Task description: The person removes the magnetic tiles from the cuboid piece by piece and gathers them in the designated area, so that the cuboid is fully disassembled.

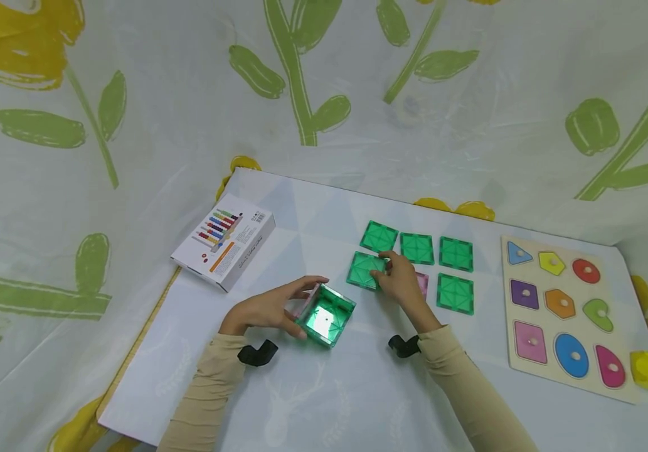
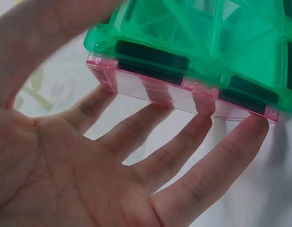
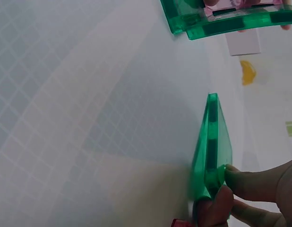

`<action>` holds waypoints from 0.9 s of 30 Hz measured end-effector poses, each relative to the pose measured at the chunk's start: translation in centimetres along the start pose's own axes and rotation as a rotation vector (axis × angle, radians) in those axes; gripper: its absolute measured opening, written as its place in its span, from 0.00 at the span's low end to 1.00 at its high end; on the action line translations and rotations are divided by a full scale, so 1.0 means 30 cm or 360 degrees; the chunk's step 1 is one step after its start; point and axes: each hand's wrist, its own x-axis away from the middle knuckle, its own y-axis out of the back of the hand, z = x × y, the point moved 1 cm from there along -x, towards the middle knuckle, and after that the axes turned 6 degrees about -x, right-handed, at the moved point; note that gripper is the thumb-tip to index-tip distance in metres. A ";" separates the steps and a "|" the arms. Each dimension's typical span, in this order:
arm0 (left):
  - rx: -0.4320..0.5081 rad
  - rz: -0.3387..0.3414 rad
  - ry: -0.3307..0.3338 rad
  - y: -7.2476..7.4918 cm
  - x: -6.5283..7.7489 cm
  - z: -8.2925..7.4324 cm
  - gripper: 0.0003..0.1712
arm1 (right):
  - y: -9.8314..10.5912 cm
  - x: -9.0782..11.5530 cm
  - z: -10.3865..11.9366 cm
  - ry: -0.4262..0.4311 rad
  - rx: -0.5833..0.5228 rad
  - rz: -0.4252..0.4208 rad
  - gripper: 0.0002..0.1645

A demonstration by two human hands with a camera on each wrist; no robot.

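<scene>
Two hands [image 1: 270,307] [image 1: 401,280]; five loose green tiles [image 1: 416,248]

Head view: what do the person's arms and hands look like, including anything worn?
The left sleeve and right sleeve are plain tan, long and creased, ending near the wrists. A small, bent black piece shows beside the left wrist, and a similar one by the right. The left hand and right hand are ungloved.
</scene>
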 end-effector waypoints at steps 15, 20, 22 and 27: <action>-0.0118 0.0013 -0.0092 -0.052 -0.047 -0.028 0.41 | 0.010 0.061 -0.004 0.0165 0.0047 0.0016 0.25; -0.0101 0.0061 -0.0088 -0.064 -0.063 -0.031 0.40 | 0.001 0.142 0.020 0.0215 -0.0021 0.0086 0.22; -0.0112 0.0081 -0.0075 -0.069 -0.068 -0.030 0.39 | -0.009 0.179 0.028 0.0221 -0.0055 0.0129 0.22; -0.0150 0.0110 -0.0071 -0.073 -0.074 -0.030 0.36 | -0.037 0.250 0.055 0.0219 -0.0139 0.0247 0.25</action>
